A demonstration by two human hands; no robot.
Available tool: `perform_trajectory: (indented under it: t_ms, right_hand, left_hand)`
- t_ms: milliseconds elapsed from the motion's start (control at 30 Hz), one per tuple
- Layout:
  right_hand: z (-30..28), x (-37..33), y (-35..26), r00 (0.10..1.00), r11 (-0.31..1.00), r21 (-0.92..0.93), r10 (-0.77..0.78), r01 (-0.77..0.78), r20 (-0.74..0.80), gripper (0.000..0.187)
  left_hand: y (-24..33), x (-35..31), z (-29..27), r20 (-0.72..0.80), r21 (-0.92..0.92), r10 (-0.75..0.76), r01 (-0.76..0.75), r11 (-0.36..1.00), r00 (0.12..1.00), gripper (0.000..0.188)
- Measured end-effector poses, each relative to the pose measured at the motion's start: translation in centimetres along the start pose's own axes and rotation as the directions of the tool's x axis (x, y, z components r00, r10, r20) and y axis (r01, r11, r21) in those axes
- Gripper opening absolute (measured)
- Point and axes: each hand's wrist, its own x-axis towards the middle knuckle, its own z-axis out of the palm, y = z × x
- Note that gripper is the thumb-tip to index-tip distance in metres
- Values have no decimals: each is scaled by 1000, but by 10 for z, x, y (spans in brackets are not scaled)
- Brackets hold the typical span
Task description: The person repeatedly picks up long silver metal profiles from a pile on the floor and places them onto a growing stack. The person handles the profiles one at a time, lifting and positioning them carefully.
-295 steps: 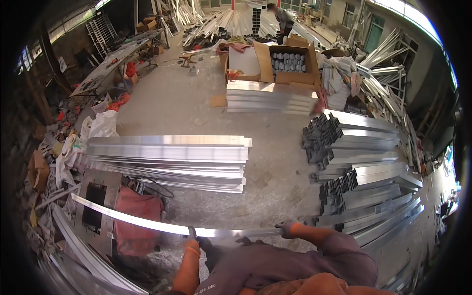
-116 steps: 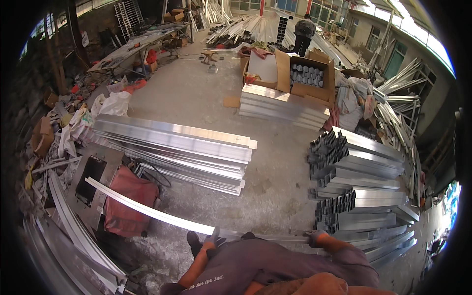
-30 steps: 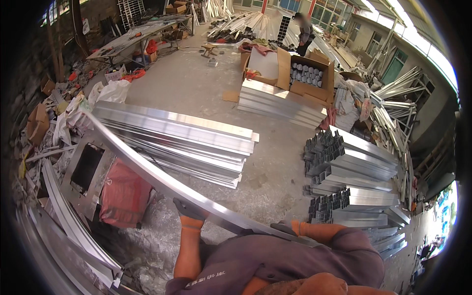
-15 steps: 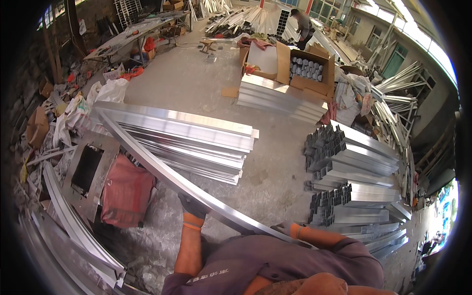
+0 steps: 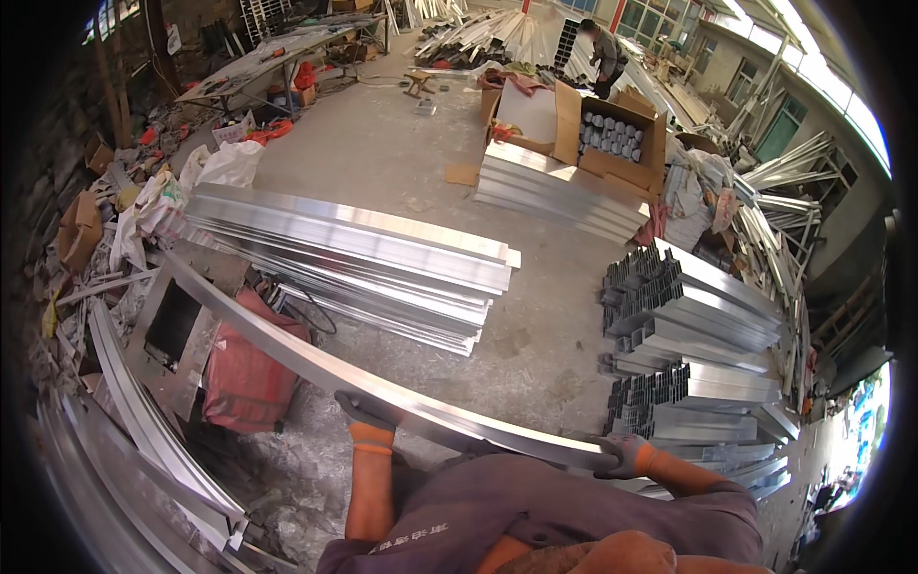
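Observation:
A long silvery metal profile point(image 5: 421, 399) slants in front of my body, its far end reaching toward the left over a red cloth-covered bundle point(image 5: 251, 368). My left hand point(image 5: 368, 411), in a dark glove with an orange cuff, is closed on it around its middle, the fingers partly behind the metal. Near the profile's right end, my right hand point(image 5: 626, 455) in a matching glove grips it close to my torso. Beyond lies a stack of similar profiles point(image 5: 373, 258) on the floor.
Bundled profiles point(image 5: 698, 316) fill the right side, square ends toward me. An open cardboard box point(image 5: 612, 177) of grey parts sits on another stack behind. At left stand a metal frame with a dark opening point(image 5: 153, 368), and long bars point(image 5: 143, 430). A person point(image 5: 604, 57) stands far back.
The profile's far end has swung off the floor stack, toward me and down over the red bundle. My right hand has moved right with its end; my left hand has shifted slightly.

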Motion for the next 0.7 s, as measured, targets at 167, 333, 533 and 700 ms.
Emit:
perform_trajectory:
  t_ms: [167, 333, 533, 700]
  right_hand:
    - [49, -18, 26, 982, 974, -154, 146, -164, -123, 107]
    - [54, 22, 0, 981, 981, -20, 195, -194, 26, 111]
    - [56, 120, -63, 998, 999, 24, -29, 31, -52, 96]
    - [27, 210, -142, 967, 940, 231, -231, 251, -112, 84]
  left_hand:
    - [7, -3, -35, -202, 12, 16, -14, 1000, 979, 84]
    - [37, 4, -27, -171, 98, 80, -63, 993, 982, 76]
    - [140, 66, -25, -176, 33, 2, 4, 999, 984, 70]
    - [241, 159, -95, -202, 220, 256, -211, 952, 945, 55]
